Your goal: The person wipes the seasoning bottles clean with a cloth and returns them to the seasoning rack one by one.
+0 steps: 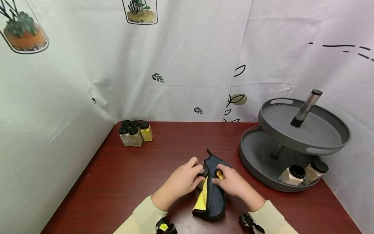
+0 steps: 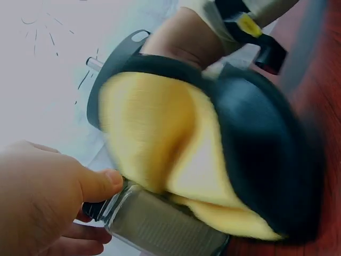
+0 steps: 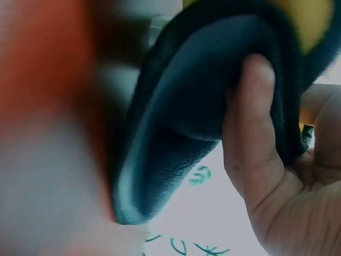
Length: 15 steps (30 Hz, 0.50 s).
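My left hand (image 1: 181, 180) grips a glass spice jar (image 2: 162, 221) by its black lid (image 2: 95, 209). The jar holds a greyish-brown powder and lies on its side in the left wrist view. In my right hand (image 1: 233, 184) is a cleaning cloth (image 1: 215, 199), dark grey on one face and yellow on the other, with black edging. Its folds are pinched between thumb and fingers, and one finger (image 3: 257, 101) lies along the dark face. The yellow face overlaps the jar's side in the left wrist view. From the head, the cloth hides most of the jar.
Several black-lidded spice jars (image 1: 135, 136) stand together at the table's back left corner. A grey two-tier round tray (image 1: 263, 174) stands on the right, with two jars (image 1: 292, 175) on its lower tier. A patterned white curtain (image 1: 181, 58) hangs behind the dark red table (image 1: 122, 188).
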{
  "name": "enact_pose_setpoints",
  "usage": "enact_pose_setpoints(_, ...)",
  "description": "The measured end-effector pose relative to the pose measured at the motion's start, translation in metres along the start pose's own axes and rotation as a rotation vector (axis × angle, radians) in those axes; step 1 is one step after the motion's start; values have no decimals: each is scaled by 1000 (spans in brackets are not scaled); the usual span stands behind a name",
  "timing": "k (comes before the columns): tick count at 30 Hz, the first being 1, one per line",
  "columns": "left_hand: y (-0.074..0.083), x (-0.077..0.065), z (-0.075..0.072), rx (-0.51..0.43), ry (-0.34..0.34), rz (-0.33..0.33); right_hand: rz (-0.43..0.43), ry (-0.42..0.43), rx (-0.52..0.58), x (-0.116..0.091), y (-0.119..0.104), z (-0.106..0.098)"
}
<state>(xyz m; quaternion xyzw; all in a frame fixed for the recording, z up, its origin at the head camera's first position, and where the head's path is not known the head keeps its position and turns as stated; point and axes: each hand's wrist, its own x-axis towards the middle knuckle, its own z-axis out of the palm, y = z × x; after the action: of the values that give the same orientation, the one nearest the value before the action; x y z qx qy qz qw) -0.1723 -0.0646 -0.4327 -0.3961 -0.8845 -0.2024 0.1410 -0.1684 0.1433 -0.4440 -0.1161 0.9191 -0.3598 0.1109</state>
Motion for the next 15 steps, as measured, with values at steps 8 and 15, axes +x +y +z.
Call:
enact_pose_setpoints(8, 0, -1, 2, -73, 6, -44, 2, -76, 24, 4, 5, 8)
enact_pose_setpoints(15, 0, 0, 5, -71, 19, -34, 12, -39, 28, 3, 1, 3)
